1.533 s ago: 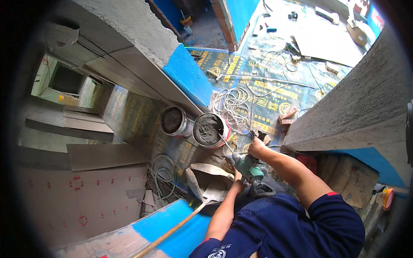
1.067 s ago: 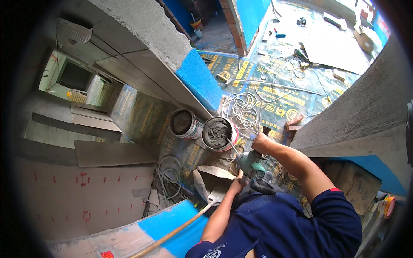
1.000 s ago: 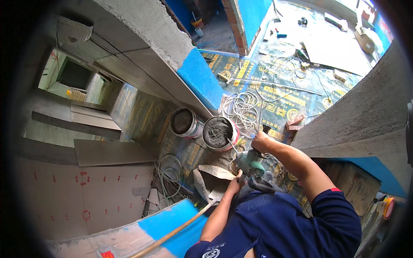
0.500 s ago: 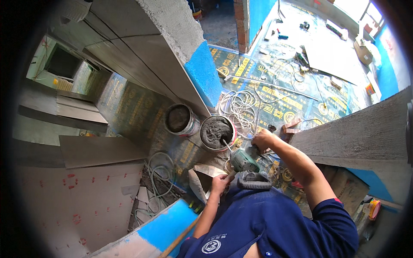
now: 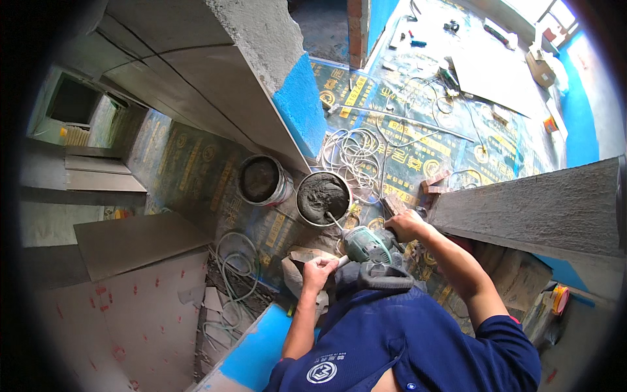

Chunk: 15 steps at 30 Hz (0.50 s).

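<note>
A green handheld power mixer [image 5: 366, 245] is between my hands, close in front of my body. Its thin metal shaft [image 5: 336, 221] slants down into thick grey mortar [image 5: 320, 191] in a round bucket [image 5: 351, 196]; whatever is on the shaft's lower end is sunk in the mix. My right hand [image 5: 406, 225] is wrapped round the grip on the mixer's far right side. With closed fingers my left hand [image 5: 319, 273] holds its pale side handle [image 5: 343, 261]. A black loop handle [image 5: 385, 277] rests near my waist.
A second bucket [image 5: 283, 190] with grey contents stands left of the first. Coiled pale hose [image 5: 349, 157] and cables lie beyond. An open paper sack [image 5: 293, 269] stands by my left hand. Bricks [image 5: 434, 183] and a rough grey wall [image 5: 532, 209] are at the right.
The whole view has shifted slightly. The shaft has moved a little toward the bucket's near rim, and the mortar's surface looks different. Both hands keep their hold on the mixer.
</note>
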Available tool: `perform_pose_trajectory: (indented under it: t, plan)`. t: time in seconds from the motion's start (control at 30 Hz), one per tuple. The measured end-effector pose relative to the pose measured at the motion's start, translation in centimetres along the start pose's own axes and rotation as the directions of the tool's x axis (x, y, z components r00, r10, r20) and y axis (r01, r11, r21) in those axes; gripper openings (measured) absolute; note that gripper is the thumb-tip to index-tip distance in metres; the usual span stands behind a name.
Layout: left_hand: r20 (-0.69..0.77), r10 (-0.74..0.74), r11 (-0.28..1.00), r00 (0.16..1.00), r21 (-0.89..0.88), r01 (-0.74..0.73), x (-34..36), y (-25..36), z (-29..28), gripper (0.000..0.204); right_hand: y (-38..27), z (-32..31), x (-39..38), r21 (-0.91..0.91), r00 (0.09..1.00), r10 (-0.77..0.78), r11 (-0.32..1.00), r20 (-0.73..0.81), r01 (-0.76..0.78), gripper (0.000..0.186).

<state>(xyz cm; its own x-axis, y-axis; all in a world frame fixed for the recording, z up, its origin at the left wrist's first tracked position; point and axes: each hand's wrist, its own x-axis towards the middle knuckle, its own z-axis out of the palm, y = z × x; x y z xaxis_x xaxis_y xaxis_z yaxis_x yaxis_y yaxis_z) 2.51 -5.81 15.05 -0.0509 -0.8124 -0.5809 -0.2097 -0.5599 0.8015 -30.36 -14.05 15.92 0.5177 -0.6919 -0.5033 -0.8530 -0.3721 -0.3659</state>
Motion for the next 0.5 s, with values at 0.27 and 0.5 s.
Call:
perform_pose_trajectory:
  t: [0.27,0.5]
  plan:
    - [0.048,-0.015,0.992,0.999,0.122,0.009,1.0,3.3,-1.2,0.022,-0.7,3.6,-1.8,0.124,0.987,0.118,0.987,-0.107,-0.104,0.025]
    - [0.049,-0.007,0.947,0.999,0.321,-0.009,1.2,7.2,-1.0,0.023,-1.4,4.3,-2.5,0.194,0.976,0.184,0.968,-0.117,-0.159,0.022]
